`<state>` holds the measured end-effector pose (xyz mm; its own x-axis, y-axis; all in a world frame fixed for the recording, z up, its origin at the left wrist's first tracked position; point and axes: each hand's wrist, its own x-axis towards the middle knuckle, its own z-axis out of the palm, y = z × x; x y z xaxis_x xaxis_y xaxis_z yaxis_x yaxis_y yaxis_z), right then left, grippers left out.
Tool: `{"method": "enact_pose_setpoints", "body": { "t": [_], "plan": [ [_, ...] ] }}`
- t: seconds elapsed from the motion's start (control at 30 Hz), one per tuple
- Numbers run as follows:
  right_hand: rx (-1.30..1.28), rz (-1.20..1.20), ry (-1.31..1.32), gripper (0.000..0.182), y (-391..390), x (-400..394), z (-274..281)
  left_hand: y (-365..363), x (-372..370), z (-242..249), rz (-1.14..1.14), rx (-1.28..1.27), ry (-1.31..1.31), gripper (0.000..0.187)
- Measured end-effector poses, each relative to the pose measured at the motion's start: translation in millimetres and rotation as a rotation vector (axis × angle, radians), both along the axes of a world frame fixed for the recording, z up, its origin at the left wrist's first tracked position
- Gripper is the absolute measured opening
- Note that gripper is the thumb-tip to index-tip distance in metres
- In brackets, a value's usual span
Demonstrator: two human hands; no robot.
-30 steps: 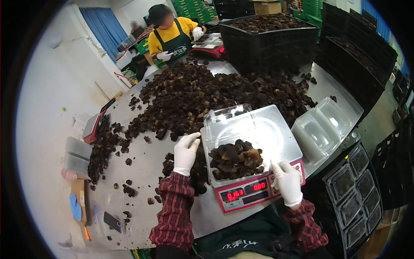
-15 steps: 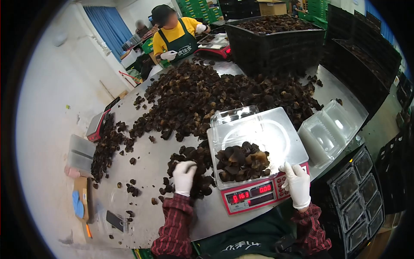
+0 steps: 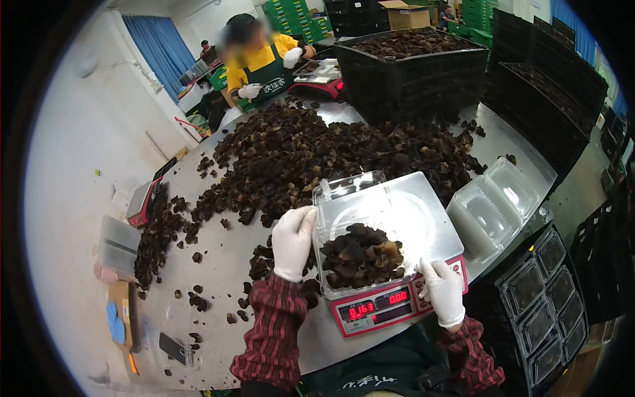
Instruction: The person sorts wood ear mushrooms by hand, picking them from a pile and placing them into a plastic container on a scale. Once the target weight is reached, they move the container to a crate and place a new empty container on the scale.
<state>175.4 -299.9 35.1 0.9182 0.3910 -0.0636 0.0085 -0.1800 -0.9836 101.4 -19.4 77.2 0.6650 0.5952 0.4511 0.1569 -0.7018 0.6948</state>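
Note:
A clear plastic clamshell box (image 3: pixel 321 264) rests on the scale, with its lid (image 3: pixel 348 186) folded back. Dark wood ear mushrooms (image 3: pixel 364 257) fill the box's front part. My gloved left hand (image 3: pixel 293 243) pinches the box's left edge near the lid. At the front right corner, my gloved right hand (image 3: pixel 442 292) has its thumb and fingers closed on the rim. Beneath is a red scale (image 3: pixel 423 221) with a silver pan, its display reading 0.163.
A large heap of wood ears (image 3: pixel 297 152) covers the metal table (image 3: pixel 218 264). Stacked clear boxes (image 3: pixel 486 215) stand to the right. A black crate (image 3: pixel 410 83) sits behind the heap. Across the table is a co-worker (image 3: pixel 264 63) in a yellow shirt. A phone (image 3: pixel 173 348) lies at left.
My left hand has left the loose wood ears and moved up and right to the box's left edge. My right hand stays by the box's front corner. The view has shifted slightly.

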Motion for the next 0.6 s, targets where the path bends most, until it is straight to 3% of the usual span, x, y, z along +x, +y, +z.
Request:
{"method": "enact_pose_setpoints", "body": {
  "t": [0.1,0.13,0.17,0.23,0.27,0.3,0.37,0.43,0.5,0.53,0.57,0.6],
  "plan": [
    [-0.064,0.095,0.039,0.031,6,3,5,20,19,-21,-0.002,-0.132,0.25,0.033],
    [-0.08,0.121,0.108,0.033,10,2,11,24,22,-23,-0.085,-0.331,0.321,0.051],
    [-0.099,0.136,0.18,0.036,13,2,16,26,25,-27,-0.091,-0.326,0.32,0.051],
    [-0.038,0.174,0.304,0.042,15,2,20,23,25,-35,-0.219,-0.587,-0.185,0.061],
    [-0.035,0.16,0.302,0.042,14,3,22,13,18,-22,-0.267,-0.76,-0.291,0.066],
    [0.016,0.189,0.355,0.045,12,4,24,9,13,-26,-0.315,-0.705,-0.454,0.05],
    [0.065,0.21,0.404,0.048,6,6,22,10,-21,-35,-0.493,-0.505,-0.43,0.042],
    [0.372,0.278,0.57,0.051,0,8,11,-2,-58,-23,-0.399,0.169,-0.148,0.034],
    [0.385,0.268,0.634,0.045,1,10,15,-34,-84,-14,-0.274,0.099,0.078,0.038],
    [0.236,0.286,0.566,0.042,4,10,23,-42,-90,-25,-0.246,-0.186,0.088,0.041],
    [0.085,0.312,0.494,0.038,7,8,27,-51,-92,-35,-0.228,-0.664,-0.023,0.046],
    [0.122,0.332,0.523,0.03,6,8,22,-57,-95,-38,-0.229,-0.829,-0.059,0.049]
  ]
}}
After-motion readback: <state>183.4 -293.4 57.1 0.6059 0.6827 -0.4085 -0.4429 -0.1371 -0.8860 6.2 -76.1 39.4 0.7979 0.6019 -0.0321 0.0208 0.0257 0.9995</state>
